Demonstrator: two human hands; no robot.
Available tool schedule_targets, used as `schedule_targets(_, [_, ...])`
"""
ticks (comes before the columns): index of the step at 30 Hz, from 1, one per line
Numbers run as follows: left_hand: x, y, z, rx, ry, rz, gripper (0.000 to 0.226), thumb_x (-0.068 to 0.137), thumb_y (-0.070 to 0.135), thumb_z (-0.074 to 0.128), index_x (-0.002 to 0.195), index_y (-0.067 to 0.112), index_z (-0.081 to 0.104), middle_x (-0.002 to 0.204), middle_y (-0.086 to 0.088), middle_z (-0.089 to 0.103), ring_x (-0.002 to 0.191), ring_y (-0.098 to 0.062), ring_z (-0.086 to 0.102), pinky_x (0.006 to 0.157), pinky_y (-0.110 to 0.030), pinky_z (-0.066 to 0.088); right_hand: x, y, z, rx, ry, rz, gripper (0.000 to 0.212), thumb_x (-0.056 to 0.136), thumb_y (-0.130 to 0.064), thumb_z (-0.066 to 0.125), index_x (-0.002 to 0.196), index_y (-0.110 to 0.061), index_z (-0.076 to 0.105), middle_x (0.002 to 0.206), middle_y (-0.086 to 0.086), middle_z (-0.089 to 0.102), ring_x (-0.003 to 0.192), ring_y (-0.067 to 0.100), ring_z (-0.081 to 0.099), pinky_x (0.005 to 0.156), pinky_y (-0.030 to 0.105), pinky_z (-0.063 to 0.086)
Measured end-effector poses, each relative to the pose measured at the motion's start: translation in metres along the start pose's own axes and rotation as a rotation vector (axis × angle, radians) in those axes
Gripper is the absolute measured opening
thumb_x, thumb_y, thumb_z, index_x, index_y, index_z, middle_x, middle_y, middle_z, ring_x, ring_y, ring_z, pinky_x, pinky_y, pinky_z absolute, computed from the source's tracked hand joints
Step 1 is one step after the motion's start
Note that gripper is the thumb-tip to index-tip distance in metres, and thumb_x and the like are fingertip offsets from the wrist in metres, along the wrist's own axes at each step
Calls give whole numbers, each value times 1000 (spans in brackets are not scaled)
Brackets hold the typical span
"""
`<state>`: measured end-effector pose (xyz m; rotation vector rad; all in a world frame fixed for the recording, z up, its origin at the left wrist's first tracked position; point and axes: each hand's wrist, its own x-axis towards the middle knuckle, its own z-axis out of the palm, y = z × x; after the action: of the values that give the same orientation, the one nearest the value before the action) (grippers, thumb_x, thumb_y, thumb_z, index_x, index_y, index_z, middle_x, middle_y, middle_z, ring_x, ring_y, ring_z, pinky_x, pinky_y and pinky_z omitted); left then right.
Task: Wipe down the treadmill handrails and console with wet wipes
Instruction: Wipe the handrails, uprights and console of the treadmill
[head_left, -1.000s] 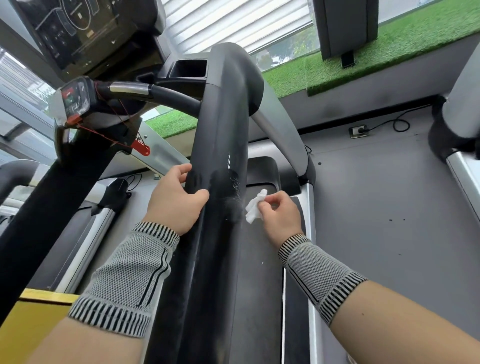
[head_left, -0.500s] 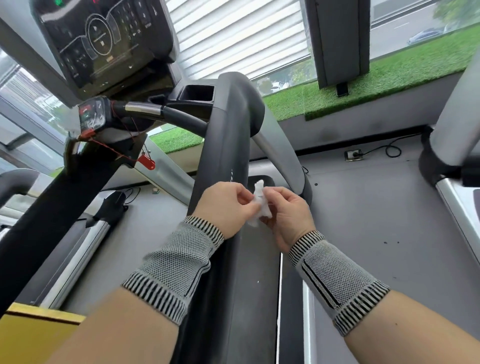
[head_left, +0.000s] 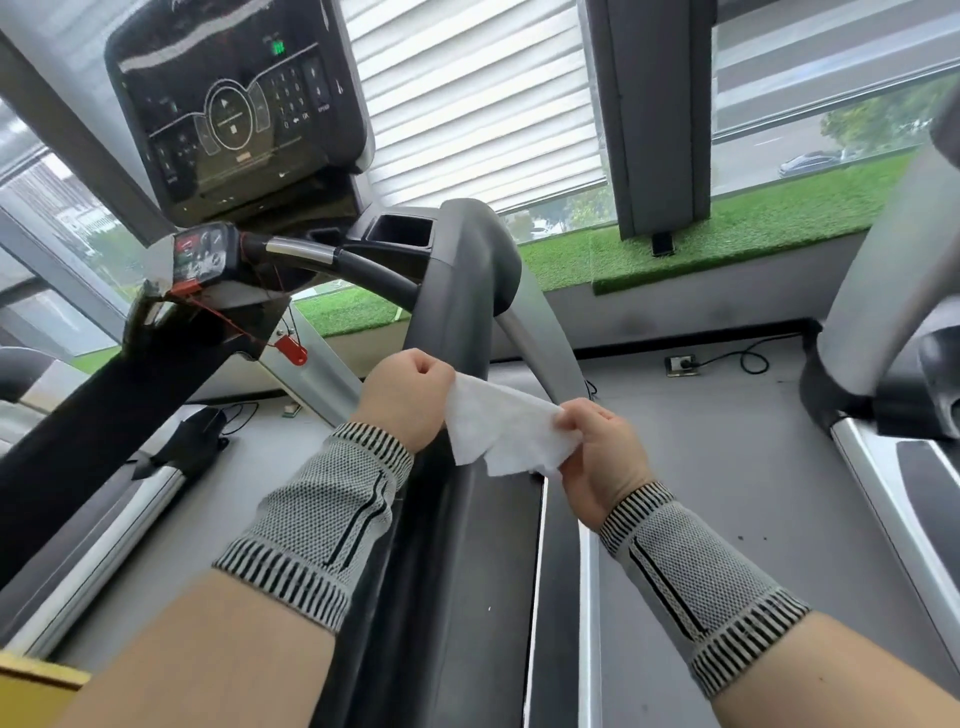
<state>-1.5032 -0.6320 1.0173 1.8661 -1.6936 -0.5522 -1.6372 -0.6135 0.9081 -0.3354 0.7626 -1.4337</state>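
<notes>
console (head_left: 234, 114) keypad shows "OK", my left hand (head_left: 402, 397) and right hand (head_left: 597, 447) pinching a wet wipe (head_left: 498, 426) stretched over the grey handrail (head_left: 457, 291), fake-grass sill (head_left: 727, 239)

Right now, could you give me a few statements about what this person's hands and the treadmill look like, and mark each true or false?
1. Both hands hold the white wipe, spread between them. True.
2. The left hand grips the handrail. False: it pinches the wipe.
3. The console screen is lit. True.
4. The wipe presses on the console. False: it is held in the air, above the handrail.
5. The right hand is empty. False: it pinches the wipe.
</notes>
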Motion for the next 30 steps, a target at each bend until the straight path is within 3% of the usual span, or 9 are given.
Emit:
schedule_targets(3, [-2,2,-3,50,14,37,19,96,21,45,97,11,61,87,2,59,86,-15,53,69,-26,40,-3,-6,3,23,15,52,17,80,0,50,66,-10,54,70,13,52,64,26,52,63,36,46])
schedule_targets(7, [-3,5,-7,33,22,56,19,99,25,43,106,15,58,94,3,56,92,-14,52,78,-25,37,-4,-15,6,-43,55,-27,9,83,-1,58,82,-10,57,85,15,60,76,27,57,65,38,49])
schedule_targets(11, [-5,6,-11,-15,34,56,25,98,26,46,109,11,63,97,-3,63,96,-22,59,89,-34,48,-9,-11,5,-786,170,-488,27,77,-24,72,96,-28,53,102,-4,57,91,12,56,80,28,48])
schedule_targets(14, [-6,8,-11,-24,37,54,24,97,26,48,107,11,64,94,-3,64,94,-22,60,89,-36,50,-26,-8,14,-940,-119,-760,35,64,-45,72,91,-38,50,101,-11,56,99,7,55,84,19,44])
schedule_targets(17, [-5,9,-10,-184,6,17,17,97,23,50,92,11,62,88,-7,63,80,-21,65,79,-42,57,-30,-4,24,-1027,-236,-753,39,63,-43,75,92,-28,54,97,-9,58,94,6,56,81,15,44])
schedule_targets(20, [-11,15,-8,-371,-36,-52,18,99,19,48,86,12,58,77,-5,61,58,-10,62,65,-33,55,-29,-9,30,-969,-189,-723,12,78,-24,73,79,-19,61,77,-6,63,74,13,59,70,24,48])
schedule_targets(23, [-18,16,-10,-515,-123,-109,24,99,33,47,94,11,57,78,-4,68,70,-15,67,73,-36,54,-29,-17,31,-720,-218,-502,30,88,-16,64,58,-18,64,53,-11,54,52,10,49,54,29,45])
schedule_targets(26, [-22,10,-10,-497,-248,-93,36,90,46,57,99,11,59,91,-7,71,90,-25,69,83,-43,57,-30,-26,31,-415,-279,-245,42,92,-7,55,55,-20,70,61,-4,65,58,12,58,60,30,51])
schedule_targets(30, [-28,2,-3,-406,-324,16,20,80,27,76,90,11,66,92,-10,73,92,-27,70,86,-45,56,-30,-27,32,-293,-271,-155,26,90,-10,60,67,-13,72,72,11,64,68,23,57,71,39,50])
